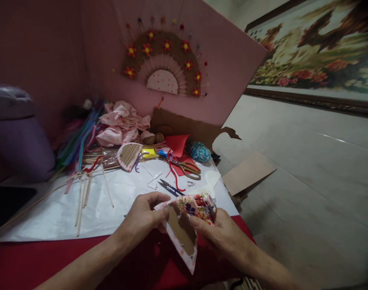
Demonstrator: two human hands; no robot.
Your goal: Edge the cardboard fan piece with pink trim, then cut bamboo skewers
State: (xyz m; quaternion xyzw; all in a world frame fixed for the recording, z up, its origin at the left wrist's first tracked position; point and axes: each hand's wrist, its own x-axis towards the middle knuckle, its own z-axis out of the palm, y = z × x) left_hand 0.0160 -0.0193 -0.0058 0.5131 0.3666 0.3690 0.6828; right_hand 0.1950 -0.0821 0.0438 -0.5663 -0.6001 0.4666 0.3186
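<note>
A cardboard piece [182, 229] edged with pink dotted fabric is in both my hands, its pointed end hanging over the table's front edge. My left hand [147, 213] pinches its upper left edge, thumb on the bare cardboard. Along the top right lies a floral cloth [199, 203], gripped by my right hand [222, 231], whose thumb presses where the cloth meets the cardboard. My right fingers are partly hidden behind it. Just beyond are black thread snips [170, 187], and farther back scissors [187, 168] rest on red paper [179, 145]. A similar cardboard piece [129, 156] lies farther left.
White paper [51, 213] covers much of the red table [66, 266]. Thin sticks [87, 189] lie left, near a purple container [21, 137]. Pink fabric [120, 123] and blue yarn [199, 151] sit behind. A decorated fan shape [164, 60] stands on the pink board.
</note>
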